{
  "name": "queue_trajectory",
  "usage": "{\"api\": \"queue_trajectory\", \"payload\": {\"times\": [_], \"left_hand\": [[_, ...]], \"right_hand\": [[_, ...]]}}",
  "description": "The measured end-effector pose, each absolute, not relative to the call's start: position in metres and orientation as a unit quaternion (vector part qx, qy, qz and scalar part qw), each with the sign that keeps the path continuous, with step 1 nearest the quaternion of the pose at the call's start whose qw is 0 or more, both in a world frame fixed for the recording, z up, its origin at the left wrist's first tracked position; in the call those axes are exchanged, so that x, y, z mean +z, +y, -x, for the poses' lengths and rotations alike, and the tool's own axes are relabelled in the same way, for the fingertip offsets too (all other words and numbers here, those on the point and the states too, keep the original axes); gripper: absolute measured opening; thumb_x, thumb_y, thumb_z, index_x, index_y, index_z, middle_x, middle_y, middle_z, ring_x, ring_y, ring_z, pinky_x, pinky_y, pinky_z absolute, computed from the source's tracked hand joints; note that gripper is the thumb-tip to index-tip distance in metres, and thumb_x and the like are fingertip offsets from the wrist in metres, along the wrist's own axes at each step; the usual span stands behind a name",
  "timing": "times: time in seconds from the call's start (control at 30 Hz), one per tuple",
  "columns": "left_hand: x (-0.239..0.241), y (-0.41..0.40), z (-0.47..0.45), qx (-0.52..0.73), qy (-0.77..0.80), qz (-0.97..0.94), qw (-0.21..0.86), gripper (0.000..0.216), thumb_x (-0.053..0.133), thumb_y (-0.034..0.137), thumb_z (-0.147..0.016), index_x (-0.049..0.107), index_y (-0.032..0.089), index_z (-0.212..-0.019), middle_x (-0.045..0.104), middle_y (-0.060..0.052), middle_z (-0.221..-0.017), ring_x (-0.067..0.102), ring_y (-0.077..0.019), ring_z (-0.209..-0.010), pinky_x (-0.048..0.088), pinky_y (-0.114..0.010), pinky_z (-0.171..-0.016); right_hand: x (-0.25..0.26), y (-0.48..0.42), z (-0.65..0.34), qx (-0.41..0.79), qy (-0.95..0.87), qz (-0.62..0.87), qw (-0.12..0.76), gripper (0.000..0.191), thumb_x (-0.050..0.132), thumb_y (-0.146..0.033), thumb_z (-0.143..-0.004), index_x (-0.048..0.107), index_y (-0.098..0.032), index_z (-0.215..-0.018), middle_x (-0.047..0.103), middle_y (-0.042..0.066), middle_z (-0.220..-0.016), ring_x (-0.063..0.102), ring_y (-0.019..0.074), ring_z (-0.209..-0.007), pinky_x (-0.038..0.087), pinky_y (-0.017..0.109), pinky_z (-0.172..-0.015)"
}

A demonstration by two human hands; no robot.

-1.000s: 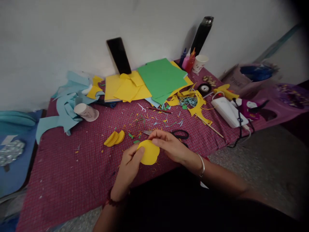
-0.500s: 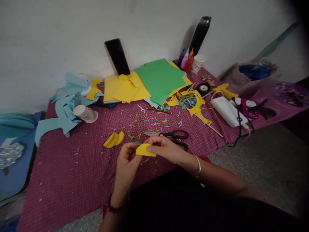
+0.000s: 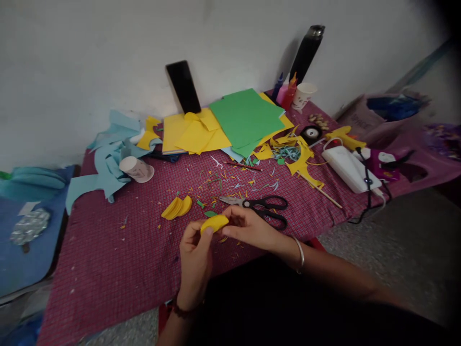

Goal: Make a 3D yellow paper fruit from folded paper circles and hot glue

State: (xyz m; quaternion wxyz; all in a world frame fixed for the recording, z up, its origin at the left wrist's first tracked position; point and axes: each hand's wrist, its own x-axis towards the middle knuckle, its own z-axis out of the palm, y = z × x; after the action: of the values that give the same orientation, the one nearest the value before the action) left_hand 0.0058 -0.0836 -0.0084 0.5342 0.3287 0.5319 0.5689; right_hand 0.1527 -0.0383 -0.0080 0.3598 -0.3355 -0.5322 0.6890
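Note:
A small folded yellow paper piece (image 3: pixel 215 223) with a curved edge is held up above the near edge of the table. My left hand (image 3: pixel 195 252) is closed on its left end, thumb pressed on the front. At its right end are the curled fingers of my right hand (image 3: pixel 248 227); they seem to hold the tip, partly hidden behind the paper. Just beyond the hands lie black-handled scissors (image 3: pixel 248 203), open a little, pointing left. To the left rests a fanned stack of folded yellow paper pieces (image 3: pixel 176 207). A small green paper piece (image 3: pixel 210 214) lies behind my fingers.
Paper scraps litter the checked cloth (image 3: pixel 108 269). Green sheets (image 3: pixel 248 117) and yellow sheets (image 3: pixel 196 137) lie at the back, near a leaning phone (image 3: pixel 183 86). A paper cup (image 3: pixel 137 169) tips among blue scraps. A white power bank (image 3: pixel 349 168) with cables sits right.
The yellow paper has turned from a flat half-round to a more curved, tilted shape, with my left thumb now on its front. My right thumb has slid off its face. The view shifted slightly.

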Motion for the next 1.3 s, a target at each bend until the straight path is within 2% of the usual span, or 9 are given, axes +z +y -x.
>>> {"api": "queue_trajectory", "payload": {"times": [0.17,0.37,0.6,0.73,0.87,1.0,1.1,1.2,1.3], "left_hand": [[-0.007,-0.087,-0.001,0.543,0.525,-0.356,0.551,0.017,0.07,0.025,-0.071,0.06,0.02,-0.084,0.064,0.002,-0.08,0.061,-0.0126,-0.076,0.049,-0.024,-0.073],[-0.016,-0.084,-0.001,0.475,0.543,-0.406,0.561,0.011,0.068,0.023,-0.076,0.059,0.019,-0.08,0.059,0.003,-0.068,0.054,-0.0096,-0.058,0.044,-0.02,-0.056],[-0.007,-0.09,0.021,0.423,0.562,-0.505,0.499,0.005,0.06,0.019,-0.083,0.061,0.021,-0.088,0.062,0.001,-0.081,0.059,-0.0131,-0.077,0.046,-0.024,-0.073],[0.011,-0.105,0.043,0.305,0.488,-0.627,0.525,0.033,0.06,0.007,-0.074,0.068,0.025,-0.1,0.066,-0.004,-0.107,0.059,-0.0209,-0.103,0.045,-0.037,-0.093],[0.007,-0.113,0.045,0.174,0.445,-0.764,0.434,0.057,0.049,0.0,-0.075,0.057,0.031,-0.123,0.052,-0.005,-0.135,0.044,-0.0228,-0.125,0.035,-0.047,-0.106],[-0.01,-0.11,0.03,0.206,0.481,-0.756,0.394,0.03,0.057,0.005,-0.077,0.067,0.027,-0.095,0.065,-0.002,-0.1,0.055,-0.0202,-0.095,0.043,-0.037,-0.086],[-0.018,-0.108,0.021,0.262,0.538,-0.71,0.372,0.012,0.057,0.012,-0.083,0.061,0.02,-0.074,0.059,0.0,-0.073,0.052,-0.0154,-0.071,0.041,-0.029,-0.067],[-0.018,-0.11,0.017,0.335,0.592,-0.643,0.351,0.015,0.054,0.017,-0.088,0.054,0.018,-0.073,0.054,0.001,-0.069,0.049,-0.0126,-0.063,0.038,-0.025,-0.058],[-0.014,-0.112,0.014,0.395,0.601,-0.602,0.348,0.013,0.055,0.018,-0.087,0.054,0.019,-0.074,0.056,0.0,-0.074,0.051,-0.0128,-0.067,0.039,-0.025,-0.061]], "right_hand": [[-0.002,-0.039,-0.155,0.637,-0.566,0.376,0.363,0.011,0.06,-0.018,-0.079,0.053,-0.02,-0.07,0.052,-0.004,-0.067,0.05,0.0111,-0.063,0.042,0.025,-0.061],[-0.002,-0.041,-0.155,0.61,-0.606,0.384,0.338,0.01,0.056,-0.011,-0.077,0.055,-0.019,-0.071,0.052,-0.005,-0.066,0.049,0.0108,-0.062,0.038,0.024,-0.058],[-0.012,-0.041,-0.169,0.596,-0.627,0.398,0.306,0.005,0.055,-0.015,-0.083,0.057,-0.019,-0.082,0.054,-0.003,-0.074,0.05,0.0118,-0.066,0.039,0.025,-0.062],[-0.019,-0.043,-0.178,0.59,-0.643,0.395,0.288,0.005,0.054,-0.016,-0.084,0.058,-0.019,-0.082,0.057,-0.001,-0.075,0.052,0.0132,-0.069,0.04,0.027,-0.064],[-0.024,-0.045,-0.18,0.582,-0.646,0.4,0.291,0.006,0.054,-0.015,-0.082,0.058,-0.019,-0.079,0.057,-0.001,-0.076,0.052,0.0142,-0.073,0.039,0.028,-0.067],[-0.025,-0.045,-0.181,0.594,-0.632,0.399,0.298,0.006,0.055,-0.017,-0.083,0.058,-0.019,-0.079,0.055,-0.001,-0.074,0.051,0.0142,-0.071,0.039,0.028,-0.067],[-0.024,-0.048,-0.182,0.62,-0.609,0.385,0.31,0.01,0.051,-0.026,-0.088,0.057,-0.019,-0.083,0.055,0.0,-0.077,0.052,0.0146,-0.073,0.041,0.029,-0.069],[-0.02,-0.053,-0.18,0.661,-0.587,0.343,0.318,0.025,0.045,-0.04,-0.091,0.054,-0.019,-0.102,0.058,0.004,-0.089,0.056,0.0163,-0.081,0.045,0.031,-0.073],[-0.016,-0.058,-0.171,0.694,-0.574,0.306,0.309,0.04,0.05,-0.045,-0.086,0.049,-0.017,-0.114,0.058,0.006,-0.097,0.057,0.0174,-0.085,0.047,0.033,-0.075]]}}
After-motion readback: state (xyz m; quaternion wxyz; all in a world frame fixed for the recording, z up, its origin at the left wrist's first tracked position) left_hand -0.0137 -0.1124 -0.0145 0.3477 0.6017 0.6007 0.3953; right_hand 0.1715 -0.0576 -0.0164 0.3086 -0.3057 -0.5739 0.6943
